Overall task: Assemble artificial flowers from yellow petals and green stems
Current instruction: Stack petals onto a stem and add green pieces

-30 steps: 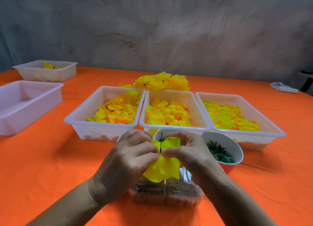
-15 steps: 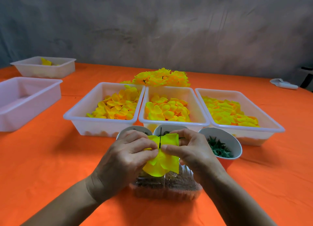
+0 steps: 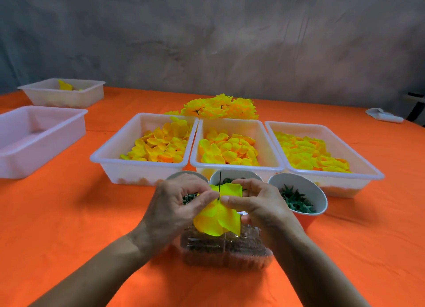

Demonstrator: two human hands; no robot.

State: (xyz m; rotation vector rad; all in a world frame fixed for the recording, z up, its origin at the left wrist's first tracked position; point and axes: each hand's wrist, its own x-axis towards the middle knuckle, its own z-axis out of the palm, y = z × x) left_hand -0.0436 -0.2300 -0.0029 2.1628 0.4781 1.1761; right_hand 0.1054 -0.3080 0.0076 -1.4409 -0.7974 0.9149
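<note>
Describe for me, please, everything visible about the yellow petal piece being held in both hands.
The yellow petal piece looks like thin, bright fabric with several rounded lobes, slightly creased. A thin dark stem passes through its middle and sticks up above it. The left hand and right hand pinch it at the stem, holding it above a clear plastic box. Its lower lobes hang loose.

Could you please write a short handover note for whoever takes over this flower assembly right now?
Left hand and right hand both pinch the yellow fabric petals threaded on a thin dark stem.
Done: a pile of finished yellow flowers lies behind the three white plastic petal trays.
Left: finish this flower; green star-shaped parts wait in the paper cup.
</note>
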